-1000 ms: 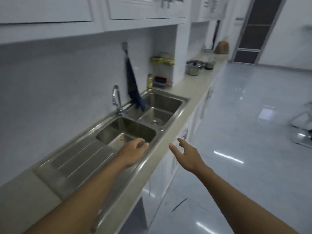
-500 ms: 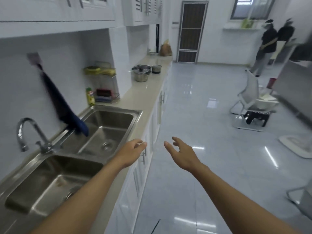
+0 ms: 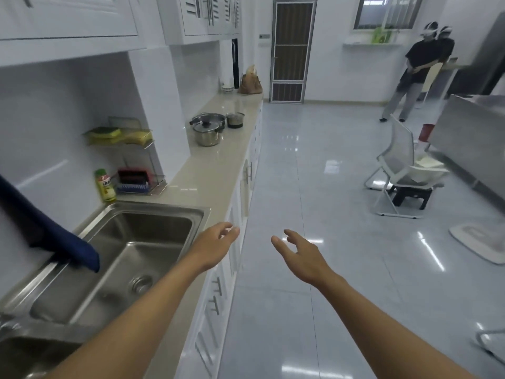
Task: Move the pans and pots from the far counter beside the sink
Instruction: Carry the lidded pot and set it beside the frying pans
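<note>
— Closer now than half a second back: the sink (image 3: 153, 214) has slid down to the lower left, and the pots sit larger up the worktop (image 3: 216, 165), so the person has walked on along it.

— What are the hands doing?

— Both are empty. The left hand (image 3: 216, 248) hangs over the worktop's front edge, fingers loosely curled; the right hand (image 3: 302, 255) floats over the floor (image 3: 328, 242), fingers spread. I'd say they are raised ready for a two-handed lift.

— Where are the things to move?

— Well ahead, far from both hands. A lidded steel pot (image 3: 207, 131) stands nearest, a pan (image 3: 211, 119) just behind it, touching or nearly so, and a small dark pot (image 3: 235, 120) beside them to the right.

— And the landing spot?

— Bare worktop runs between the sink and the pots, next to the wire rack (image 3: 136, 170) and the yellow bottle (image 3: 105, 186); that looks the natural place. Nothing has been carried yet.
</note>
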